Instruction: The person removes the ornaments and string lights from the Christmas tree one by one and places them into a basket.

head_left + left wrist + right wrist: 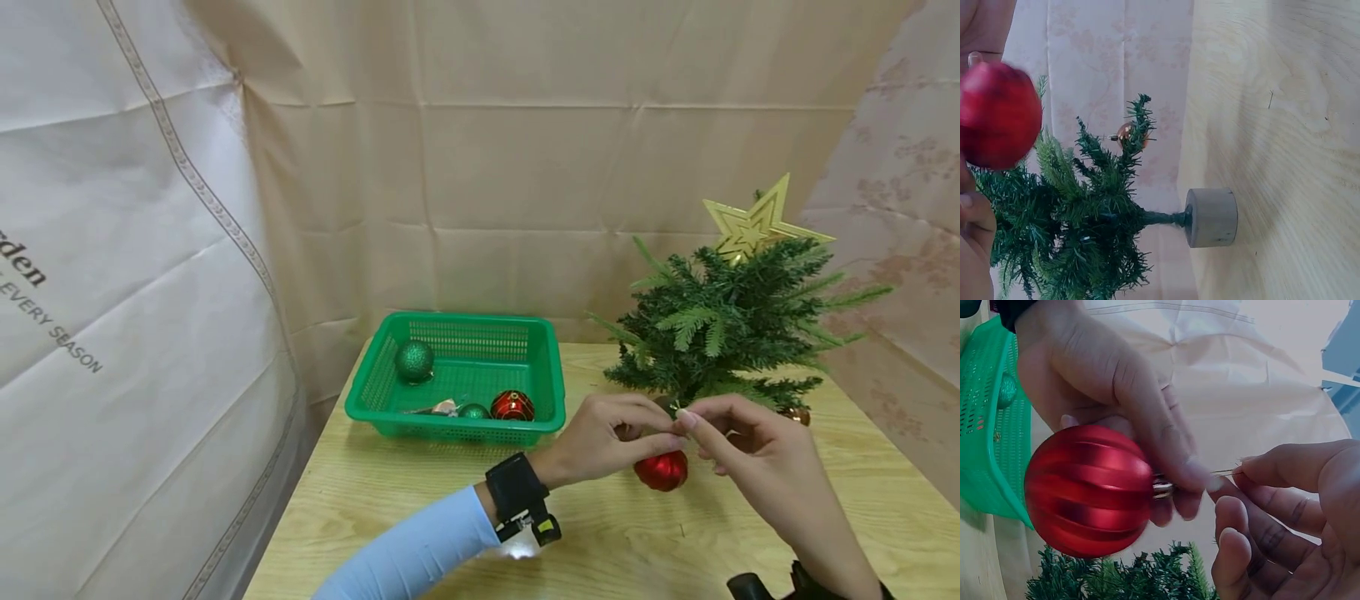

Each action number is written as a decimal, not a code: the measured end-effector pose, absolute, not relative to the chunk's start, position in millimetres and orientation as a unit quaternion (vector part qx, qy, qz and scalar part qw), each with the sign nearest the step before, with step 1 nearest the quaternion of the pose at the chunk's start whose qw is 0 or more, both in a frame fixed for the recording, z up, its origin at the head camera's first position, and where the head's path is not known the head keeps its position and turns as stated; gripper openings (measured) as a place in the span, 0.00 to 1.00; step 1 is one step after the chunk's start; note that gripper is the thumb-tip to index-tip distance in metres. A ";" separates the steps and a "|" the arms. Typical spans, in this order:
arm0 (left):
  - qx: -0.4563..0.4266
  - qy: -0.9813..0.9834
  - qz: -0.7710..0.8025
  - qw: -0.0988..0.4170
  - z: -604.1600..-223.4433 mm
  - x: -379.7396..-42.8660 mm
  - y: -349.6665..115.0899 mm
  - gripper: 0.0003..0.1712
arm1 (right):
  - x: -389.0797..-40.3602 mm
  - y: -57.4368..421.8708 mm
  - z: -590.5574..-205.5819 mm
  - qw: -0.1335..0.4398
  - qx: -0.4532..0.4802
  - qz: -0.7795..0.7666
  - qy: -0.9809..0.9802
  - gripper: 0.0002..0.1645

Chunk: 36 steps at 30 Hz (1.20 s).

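Observation:
A red ribbed Christmas ball (1088, 490) with a metal cap hangs below both hands, in front of the small Christmas tree (720, 325). My left hand (611, 437) pinches the ball near its cap between thumb and fingers. Thumb and index finger of my right hand (765, 454) pinch the thin gold string (1225, 472) that runs from the cap. The string looks drawn out between the hands in the right wrist view. In the left wrist view the red ball is blurred and covers part of the hands.
A green plastic basket (555, 375) left of the tree holds a green glitter ball (415, 361), a smaller green ball and a red ball (512, 406). A gold star (753, 223) tops the tree. One copper ball (1130, 135) hangs from a branch. The tree stands on a grey base (1213, 217).

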<state>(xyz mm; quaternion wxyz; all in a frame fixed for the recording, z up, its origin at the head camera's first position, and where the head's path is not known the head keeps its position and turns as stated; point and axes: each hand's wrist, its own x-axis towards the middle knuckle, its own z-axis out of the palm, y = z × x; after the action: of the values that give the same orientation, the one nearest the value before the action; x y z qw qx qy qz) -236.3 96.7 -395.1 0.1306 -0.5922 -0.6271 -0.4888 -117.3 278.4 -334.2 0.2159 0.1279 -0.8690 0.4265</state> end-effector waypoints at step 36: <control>-0.533 -0.673 -0.462 0.223 -390.5 -257.6 52.1 0.05 | -129.0 260.6 -354.4 0.212 0.124 0.410 -0.878 0.07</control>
<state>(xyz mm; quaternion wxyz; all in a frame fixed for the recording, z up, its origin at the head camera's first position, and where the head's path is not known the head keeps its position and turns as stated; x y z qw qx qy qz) -257.6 52.1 -390.5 0.2225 -0.5327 -0.6730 -0.4623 -129.0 260.6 -354.4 0.2123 0.1236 -0.8782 0.4104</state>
